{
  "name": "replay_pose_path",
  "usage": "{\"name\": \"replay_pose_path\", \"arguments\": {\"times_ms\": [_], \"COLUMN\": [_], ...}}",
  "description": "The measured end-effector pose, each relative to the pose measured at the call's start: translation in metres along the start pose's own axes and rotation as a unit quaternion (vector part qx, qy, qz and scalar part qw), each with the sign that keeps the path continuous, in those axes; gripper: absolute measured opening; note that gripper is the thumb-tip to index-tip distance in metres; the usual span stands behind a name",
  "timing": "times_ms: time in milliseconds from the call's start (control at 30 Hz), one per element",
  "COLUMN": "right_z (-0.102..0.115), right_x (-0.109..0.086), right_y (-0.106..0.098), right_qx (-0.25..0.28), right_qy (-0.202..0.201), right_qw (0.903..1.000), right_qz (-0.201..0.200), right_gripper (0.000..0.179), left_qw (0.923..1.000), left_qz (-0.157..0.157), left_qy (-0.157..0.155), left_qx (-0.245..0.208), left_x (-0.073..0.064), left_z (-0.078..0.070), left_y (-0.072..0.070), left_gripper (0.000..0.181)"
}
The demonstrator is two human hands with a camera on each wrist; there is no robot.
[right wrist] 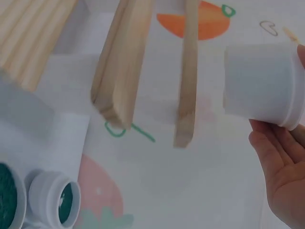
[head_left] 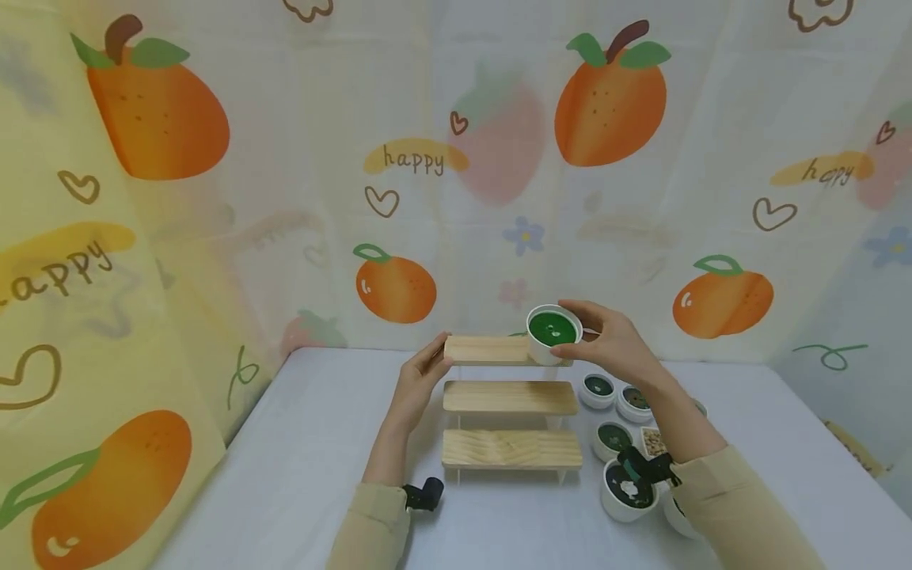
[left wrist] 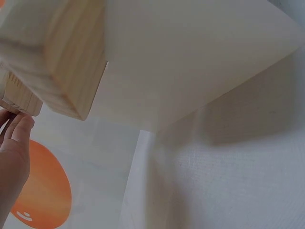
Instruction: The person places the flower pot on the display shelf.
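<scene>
My right hand [head_left: 613, 340] pinches a white cup [right wrist: 259, 83] with a glossy green filling [head_left: 554, 328] between thumb and fingers. The cup overlaps the right end of the top board [head_left: 488, 349] in the head view; the right wrist view shows a gap between them. At that board's left end, my left hand [head_left: 416, 388] touches the wood with fairly straight fingers [left wrist: 21, 129]. The board is the highest step of a three-tier wooden display stand with clear supports. Below it are the middle board [head_left: 509, 397] and the lowest board [head_left: 511, 449].
Right of the stand, several white pots [head_left: 627, 491] with dark or green contents stand close together, partly hidden by my right forearm. A small square dish [head_left: 651, 442] of beige bits is among them. A fruit-printed cloth [head_left: 492, 261] hangs behind the white table [head_left: 285, 475].
</scene>
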State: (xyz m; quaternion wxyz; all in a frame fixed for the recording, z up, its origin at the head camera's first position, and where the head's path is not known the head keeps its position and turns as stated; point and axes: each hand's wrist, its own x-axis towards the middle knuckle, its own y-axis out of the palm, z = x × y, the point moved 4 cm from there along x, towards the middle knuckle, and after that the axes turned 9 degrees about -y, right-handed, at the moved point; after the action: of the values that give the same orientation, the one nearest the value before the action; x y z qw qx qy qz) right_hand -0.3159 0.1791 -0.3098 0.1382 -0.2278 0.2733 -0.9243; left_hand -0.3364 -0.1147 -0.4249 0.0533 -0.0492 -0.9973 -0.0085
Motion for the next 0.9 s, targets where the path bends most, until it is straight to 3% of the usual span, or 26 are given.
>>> {"name": "replay_pose_path", "arguments": {"times_ms": [500,900], "right_z": [0.020,0.034], "right_x": [0.040,0.057], "right_y": [0.039,0.066], "right_qx": [0.091,0.072], "right_qy": [-0.003,-0.006], "right_qw": [0.9959,0.9972], "right_qz": [-0.005,-0.016], "right_gripper": [0.070,0.073], "left_qw": [1.0000,0.9998], "left_qz": [0.003,-0.001], "left_qy": [-0.001,-0.016], "left_qx": [0.009,0.012], "left_x": [-0.001,0.002], "left_z": [-0.006,0.002], "left_y": [-0.001,0.002], "left_gripper": [0.056,0.055]}}
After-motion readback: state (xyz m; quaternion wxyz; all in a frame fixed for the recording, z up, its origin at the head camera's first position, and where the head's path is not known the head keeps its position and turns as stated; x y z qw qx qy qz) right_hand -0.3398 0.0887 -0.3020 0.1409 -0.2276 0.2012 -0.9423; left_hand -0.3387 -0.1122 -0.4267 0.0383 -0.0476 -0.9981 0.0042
